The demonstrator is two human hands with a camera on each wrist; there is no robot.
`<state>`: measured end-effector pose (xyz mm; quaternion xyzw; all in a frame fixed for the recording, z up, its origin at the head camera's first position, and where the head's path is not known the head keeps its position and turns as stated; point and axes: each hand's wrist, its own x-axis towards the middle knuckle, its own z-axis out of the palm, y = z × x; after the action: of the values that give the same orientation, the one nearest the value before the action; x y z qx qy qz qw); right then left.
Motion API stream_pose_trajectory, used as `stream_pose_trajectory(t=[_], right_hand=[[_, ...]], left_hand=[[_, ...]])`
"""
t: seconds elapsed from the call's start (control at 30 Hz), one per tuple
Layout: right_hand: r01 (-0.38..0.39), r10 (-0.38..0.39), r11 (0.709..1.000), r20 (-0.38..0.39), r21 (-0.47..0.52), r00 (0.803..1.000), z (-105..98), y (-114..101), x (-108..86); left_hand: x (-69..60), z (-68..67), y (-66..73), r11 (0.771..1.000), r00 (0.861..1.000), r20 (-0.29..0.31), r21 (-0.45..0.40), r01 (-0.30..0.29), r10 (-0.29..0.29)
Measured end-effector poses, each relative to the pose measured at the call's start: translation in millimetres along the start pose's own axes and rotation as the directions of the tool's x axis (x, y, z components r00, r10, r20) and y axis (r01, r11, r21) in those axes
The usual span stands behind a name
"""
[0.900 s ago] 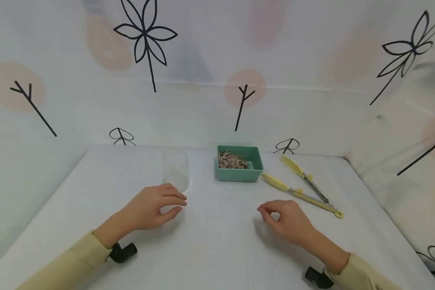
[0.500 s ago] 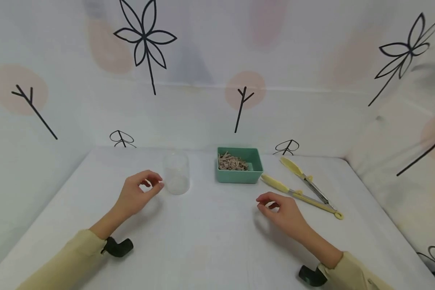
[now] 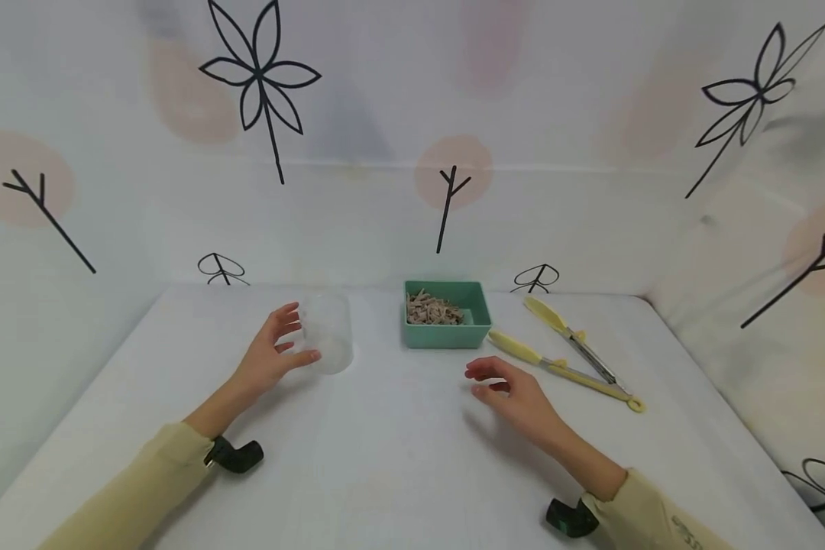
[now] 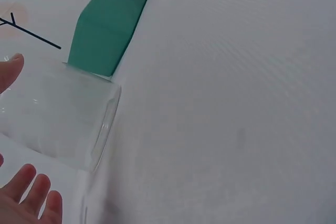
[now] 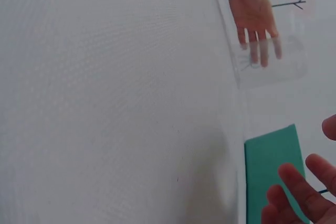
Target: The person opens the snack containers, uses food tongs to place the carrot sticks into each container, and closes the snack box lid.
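Observation:
A clear glass jar or cup (image 3: 330, 332) stands upright at the left of the white table. Around its near left side my left hand (image 3: 266, 353) reaches with thumb and fingers spread. In the left wrist view, the thumb (image 4: 11, 72) and fingers (image 4: 37, 192) lie on opposite sides of the glass (image 4: 60, 116), apparently without gripping it. My right hand (image 3: 512, 393) hovers over the table with loosely bent fingers, holding nothing. Beyond it sits a green rectangular box (image 3: 447, 337) partly filled with greyish-brown shreds (image 3: 431, 308).
Yellow-tipped tongs (image 3: 584, 376) lie spread on the right side of the table (image 3: 385, 473), close to the green box. A white patterned cloth (image 3: 357, 214) hangs behind and at both sides. Dark cameras (image 3: 237, 456) are strapped to both wrists.
My left hand has moved left and forward from in front of the glass to its side, and its fingers have spread. My right hand has loosened slightly and shifted a little.

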<state>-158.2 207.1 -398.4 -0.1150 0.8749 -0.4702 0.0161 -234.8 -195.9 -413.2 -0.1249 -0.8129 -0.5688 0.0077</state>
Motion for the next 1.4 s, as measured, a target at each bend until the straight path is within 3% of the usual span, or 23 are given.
stream_pose_trajectory(t=[0.1, 0.3, 0.67, 1.1, 1.4], right_hand=[[-0.004, 0.004, 1.000, 0.006, 0.009, 1.000, 1.6, -0.5, -0.5], [0.003, -0.003, 1.000, 0.011, 0.003, 1.000, 2.7, -1.5, -0.8], [0.090, -0.091, 0.995, 0.028, 0.042, 0.995, 5.3, -9.0, 1.4], [0.189, -0.191, 0.979, 0.015, 0.075, 0.982, 13.1, -33.5, 11.7], [0.254, -0.260, 0.961, 0.037, 0.112, 0.965, 14.9, -44.0, 11.0]], left_hand=[[4.7, 3.9, -2.5, 0.999, 0.999, 0.030, -0.030, 0.029, -0.028], [8.3, 11.7, -2.5, 0.998, 0.998, 0.055, -0.057, 0.022, -0.019], [-4.7, 38.3, 6.0, 0.996, 0.989, 0.121, -0.029, -0.082, 0.085], [-22.8, 73.0, 33.1, 0.986, 0.960, 0.229, -0.066, -0.153, 0.164], [-30.1, 91.0, 51.0, 0.968, 0.951, 0.211, 0.059, -0.245, 0.228]])
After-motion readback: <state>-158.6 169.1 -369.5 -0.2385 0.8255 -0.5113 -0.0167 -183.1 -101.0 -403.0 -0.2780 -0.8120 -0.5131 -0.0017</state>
